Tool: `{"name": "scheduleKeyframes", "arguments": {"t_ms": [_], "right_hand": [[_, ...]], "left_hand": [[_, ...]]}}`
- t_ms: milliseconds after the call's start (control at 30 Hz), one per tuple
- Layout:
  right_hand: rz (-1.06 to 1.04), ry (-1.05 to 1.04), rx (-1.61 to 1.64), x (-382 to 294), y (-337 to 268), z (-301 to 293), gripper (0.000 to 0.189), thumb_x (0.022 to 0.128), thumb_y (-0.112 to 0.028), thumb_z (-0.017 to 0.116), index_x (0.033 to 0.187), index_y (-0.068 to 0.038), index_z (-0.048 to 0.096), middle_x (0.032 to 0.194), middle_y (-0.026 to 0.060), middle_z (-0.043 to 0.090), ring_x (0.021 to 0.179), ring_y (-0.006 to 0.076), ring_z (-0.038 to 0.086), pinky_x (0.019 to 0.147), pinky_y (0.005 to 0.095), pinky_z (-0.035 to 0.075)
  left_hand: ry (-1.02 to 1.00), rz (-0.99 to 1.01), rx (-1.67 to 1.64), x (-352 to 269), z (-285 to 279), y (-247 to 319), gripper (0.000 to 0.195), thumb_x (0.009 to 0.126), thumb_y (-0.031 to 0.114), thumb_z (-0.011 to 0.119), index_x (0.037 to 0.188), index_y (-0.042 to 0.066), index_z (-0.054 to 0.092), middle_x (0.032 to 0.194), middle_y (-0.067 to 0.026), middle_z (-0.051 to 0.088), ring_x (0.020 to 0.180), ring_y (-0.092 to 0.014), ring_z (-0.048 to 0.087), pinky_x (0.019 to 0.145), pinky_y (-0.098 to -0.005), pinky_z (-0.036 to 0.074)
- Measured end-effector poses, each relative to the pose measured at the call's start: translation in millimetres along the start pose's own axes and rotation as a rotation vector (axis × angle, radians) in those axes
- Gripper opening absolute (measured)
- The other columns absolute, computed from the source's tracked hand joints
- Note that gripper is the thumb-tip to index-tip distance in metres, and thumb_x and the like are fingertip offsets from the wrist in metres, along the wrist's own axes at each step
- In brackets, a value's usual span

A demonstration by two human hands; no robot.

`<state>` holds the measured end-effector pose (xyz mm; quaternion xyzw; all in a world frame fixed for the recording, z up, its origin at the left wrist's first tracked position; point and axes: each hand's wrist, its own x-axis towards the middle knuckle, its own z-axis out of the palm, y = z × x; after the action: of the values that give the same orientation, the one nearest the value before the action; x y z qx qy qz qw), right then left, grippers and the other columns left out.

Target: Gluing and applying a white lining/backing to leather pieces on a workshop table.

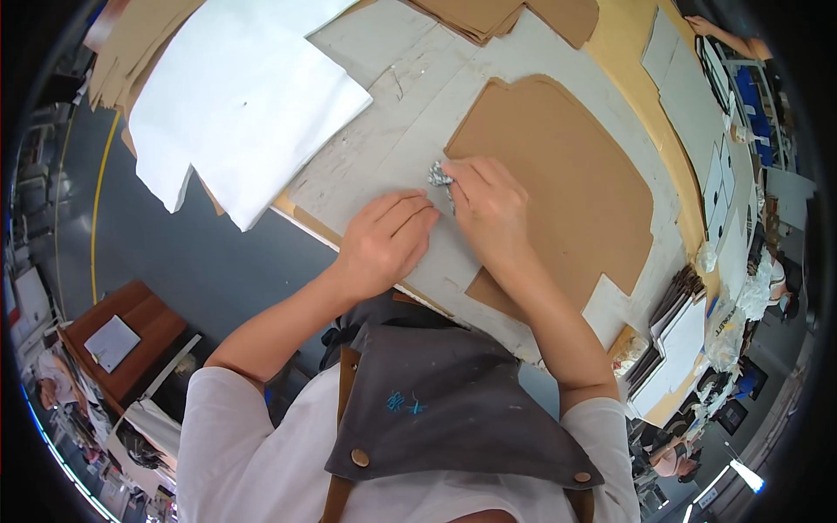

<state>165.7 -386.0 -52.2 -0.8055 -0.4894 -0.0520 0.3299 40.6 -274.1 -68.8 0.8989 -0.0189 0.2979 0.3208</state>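
Note:
My right hand (490, 206) pinches a small crumpled grey-and-white wad (439, 174) between thumb and fingers. Its exact material is hard to tell. Beneath that wrist lies a brown cut-out sheet (556, 176), like card or leatherboard, with a notched outline. My left hand (389, 238) is just to the left, fingers bent and close together over the grey work board (392, 157). The underside of that hand is hidden, so I cannot see whether it holds anything. A narrow gap separates the two hands.
White cut sheets (242, 98) overhang the table's left edge. Brown sheets (484, 16) are stacked at the far side. Dark folded pieces (673, 294) and plastic bags (726, 327) sit at right. A brown wooden table (124, 340) stands lower left; other people are around.

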Motion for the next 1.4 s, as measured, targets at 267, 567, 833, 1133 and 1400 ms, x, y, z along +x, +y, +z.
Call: {"name": "scheduleKeyframes", "arguments": {"t_ms": [267,567,833,1133,1400], "right_hand": [[0.253,-0.184,0.02,-20.8,-11.3,-35.8,0.018,0.072,0.002,0.063,0.089,-0.003,0.067,0.083,0.0094,0.064,0.074,0.0282,0.063,0.066,0.0376,0.052],[0.374,0.139,-0.164,37.7,114.0,-127.9,0.026,0.084,0.0,0.059,0.109,-0.005,0.064,0.095,0.0102,0.068,0.085,0.0181,0.065,0.079,0.0283,0.049],[0.174,0.032,-0.713,45.3,285.1,-142.8,0.033,0.087,0.0,0.051,0.117,-0.006,0.061,0.128,0.015,0.056,0.113,0.0311,0.057,0.095,0.0384,0.046],[-0.019,-0.041,-0.178,79.1,113.1,-46.9,0.033,0.088,0.0,0.052,0.12,-0.002,0.058,0.134,0.0113,0.052,0.124,0.0322,0.047,0.105,0.0412,0.038],[-0.255,-0.158,0.185,87.1,-10.3,20.4,0.039,0.078,0.004,0.058,0.117,-0.002,0.06,0.123,0.0125,0.056,0.118,0.0359,0.047,0.1,0.044,0.04]], "left_hand": [[0.038,-0.058,-0.07,-0.7,-2.6,-2.1,0.021,0.067,-0.009,0.066,0.088,-0.005,0.062,0.088,-0.0153,0.062,0.088,-0.032,0.063,0.071,-0.0362,0.053],[0.067,-0.412,-0.196,-5.1,-27.1,-1.2,0.005,0.083,0.003,0.067,0.086,0.0,0.064,0.074,-0.011,0.06,0.063,-0.023,0.058,0.054,-0.031,0.046],[0.074,-0.672,0.086,5.7,-67.8,-23.4,0.007,0.083,0.003,0.067,0.086,-0.002,0.064,0.073,-0.0092,0.058,0.059,-0.022,0.055,0.052,-0.031,0.044],[0.092,-0.316,0.487,13.9,-66.3,-59.6,0.018,0.068,0.002,0.075,0.083,0.003,0.065,0.083,-0.0045,0.057,0.079,-0.024,0.052,0.072,-0.0344,0.045],[0.103,-0.646,0.059,36.6,-96.3,-60.7,0.014,0.076,0.008,0.075,0.084,0.002,0.064,0.079,-0.0039,0.06,0.076,-0.016,0.053,0.068,-0.0294,0.044]]}}
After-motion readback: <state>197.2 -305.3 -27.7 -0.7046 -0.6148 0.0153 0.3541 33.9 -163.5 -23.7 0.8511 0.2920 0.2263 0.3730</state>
